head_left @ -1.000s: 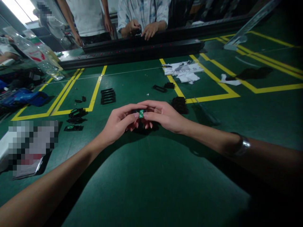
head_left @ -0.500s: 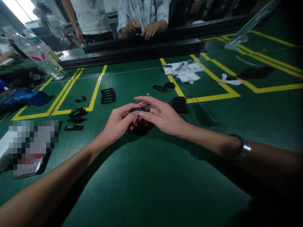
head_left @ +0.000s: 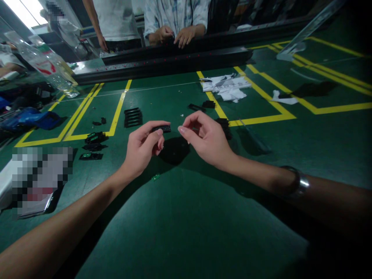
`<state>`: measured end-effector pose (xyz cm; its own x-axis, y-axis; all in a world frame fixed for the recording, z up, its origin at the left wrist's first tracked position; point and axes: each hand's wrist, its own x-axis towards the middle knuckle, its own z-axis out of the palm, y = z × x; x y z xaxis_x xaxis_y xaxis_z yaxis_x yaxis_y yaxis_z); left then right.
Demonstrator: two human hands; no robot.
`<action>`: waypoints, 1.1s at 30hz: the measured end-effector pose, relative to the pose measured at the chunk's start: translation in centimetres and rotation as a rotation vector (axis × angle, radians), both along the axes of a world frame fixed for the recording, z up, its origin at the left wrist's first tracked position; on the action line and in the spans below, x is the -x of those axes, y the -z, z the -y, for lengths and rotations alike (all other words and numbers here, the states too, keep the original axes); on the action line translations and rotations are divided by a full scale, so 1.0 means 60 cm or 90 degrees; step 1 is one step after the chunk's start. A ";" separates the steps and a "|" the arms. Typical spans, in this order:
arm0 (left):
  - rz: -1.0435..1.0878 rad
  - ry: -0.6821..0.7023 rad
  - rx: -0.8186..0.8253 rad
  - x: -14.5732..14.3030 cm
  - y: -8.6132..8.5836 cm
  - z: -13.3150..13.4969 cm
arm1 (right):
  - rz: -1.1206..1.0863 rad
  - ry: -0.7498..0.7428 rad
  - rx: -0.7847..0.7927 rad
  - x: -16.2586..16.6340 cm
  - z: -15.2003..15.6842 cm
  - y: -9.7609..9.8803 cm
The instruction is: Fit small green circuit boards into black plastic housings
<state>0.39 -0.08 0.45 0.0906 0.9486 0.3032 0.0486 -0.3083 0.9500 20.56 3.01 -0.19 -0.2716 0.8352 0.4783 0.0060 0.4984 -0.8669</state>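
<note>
My left hand (head_left: 142, 149) pinches a small black rectangular plastic frame (head_left: 163, 128) between thumb and fingers, a little above the table. To its right, my right hand (head_left: 207, 141) is curled with thumb and index fingertip together; whether anything tiny sits between them I cannot make out. A gap separates the two hands. On the table below my left hand lies a small green piece (head_left: 156, 177). Beyond that hand, several black frames (head_left: 133, 117) lie in a neat stack. More black parts (head_left: 224, 128) are partly hidden behind my right hand.
Black parts with green pieces (head_left: 91, 156) lie at left, near a pixelated packet (head_left: 43, 182). Plastic bottles (head_left: 49, 69) and a blue object (head_left: 43, 119) are farther back. Crumpled paper (head_left: 228, 87) lies beyond my right hand. A dark rail (head_left: 174, 62) separates me from co-workers.
My hands have moved apart, the right one up and rightward. The black frame now shows in my left hand. A green piece has appeared on the table below it.
</note>
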 end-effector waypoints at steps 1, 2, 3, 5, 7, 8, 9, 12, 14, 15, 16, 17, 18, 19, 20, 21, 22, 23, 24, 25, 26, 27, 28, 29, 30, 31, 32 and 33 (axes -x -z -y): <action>0.006 -0.014 -0.007 0.000 0.000 0.000 | 0.021 -0.006 -0.043 -0.002 0.003 -0.002; 0.006 -0.025 -0.010 0.000 0.000 0.001 | 0.059 -0.038 -0.095 -0.004 0.008 -0.004; 0.001 -0.032 -0.010 0.000 0.000 0.001 | 0.114 -0.092 -0.161 -0.006 0.013 -0.006; -0.009 -0.036 -0.003 0.000 -0.001 0.002 | 0.237 -0.238 -0.296 -0.008 0.027 -0.010; -0.008 -0.026 0.006 0.000 -0.002 0.002 | 0.386 -0.310 -0.366 -0.006 0.042 -0.013; -0.007 -0.020 0.010 0.000 -0.002 0.003 | 0.414 -0.304 -0.389 -0.004 0.050 -0.013; -0.008 -0.013 0.012 -0.001 -0.002 0.003 | 0.442 -0.305 -0.378 -0.002 0.057 -0.013; -0.022 0.015 0.025 -0.001 -0.003 0.003 | 0.488 -0.281 -0.314 0.006 0.072 -0.013; -0.034 0.038 0.034 -0.001 -0.004 0.003 | 0.499 -0.270 -0.290 0.010 0.076 -0.011; -0.039 0.047 0.038 -0.001 -0.004 0.003 | 0.503 -0.268 -0.284 0.012 0.077 -0.011; -0.043 0.054 0.042 -0.001 -0.005 0.004 | 0.507 -0.268 -0.280 0.013 0.077 -0.010; -0.048 0.059 0.045 -0.002 -0.005 0.004 | 0.510 -0.271 -0.278 0.013 0.076 -0.010; -0.051 0.062 0.048 -0.002 -0.006 0.004 | 0.510 -0.275 -0.277 0.013 0.075 -0.010; -0.055 0.066 0.049 -0.002 -0.006 0.004 | 0.506 -0.279 -0.277 0.013 0.075 -0.010; -0.057 0.069 0.049 -0.002 -0.005 0.004 | 0.500 -0.283 -0.279 0.013 0.074 -0.010; -0.061 0.072 0.048 -0.002 -0.005 0.003 | 0.493 -0.287 -0.278 0.013 0.075 -0.010; -0.065 0.074 0.046 -0.002 -0.005 0.003 | 0.489 -0.288 -0.275 0.013 0.076 -0.011; -0.068 0.075 0.042 -0.002 -0.004 0.003 | 0.487 -0.282 -0.268 0.014 0.078 -0.012; -0.071 0.074 0.038 -0.002 -0.004 0.003 | 0.488 -0.269 -0.256 0.015 0.081 -0.012; -0.075 0.072 0.034 -0.002 -0.003 0.003 | 0.492 -0.253 -0.244 0.017 0.085 -0.013; -0.079 0.068 0.030 -0.002 -0.003 0.004 | 0.492 -0.225 -0.231 0.020 0.090 -0.013; -0.081 0.064 0.027 -0.001 -0.003 0.004 | 0.501 -0.202 -0.222 0.023 0.094 -0.013; -0.082 0.059 0.024 -0.001 -0.003 0.005 | 0.515 -0.184 -0.225 0.026 0.098 -0.014; -0.083 0.054 0.022 -0.001 -0.003 0.005 | 0.525 -0.177 -0.232 0.028 0.101 -0.014; -0.082 0.051 0.021 -0.001 -0.003 0.005 | 0.533 -0.176 -0.231 0.030 0.103 -0.014; -0.080 0.049 0.022 0.000 -0.004 0.006 | 0.533 -0.180 -0.228 0.031 0.104 -0.014; -0.076 0.050 0.023 0.000 -0.004 0.006 | 0.530 -0.191 -0.222 0.031 0.103 -0.015; -0.071 0.051 0.025 0.001 -0.004 0.006 | 0.525 -0.202 -0.213 0.031 0.101 -0.015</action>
<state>0.35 -0.44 0.66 0.1977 0.9477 0.2505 0.1308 -0.2787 0.9514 18.68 -3.07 0.72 -0.8225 0.5179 0.2352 0.3749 0.8045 -0.4606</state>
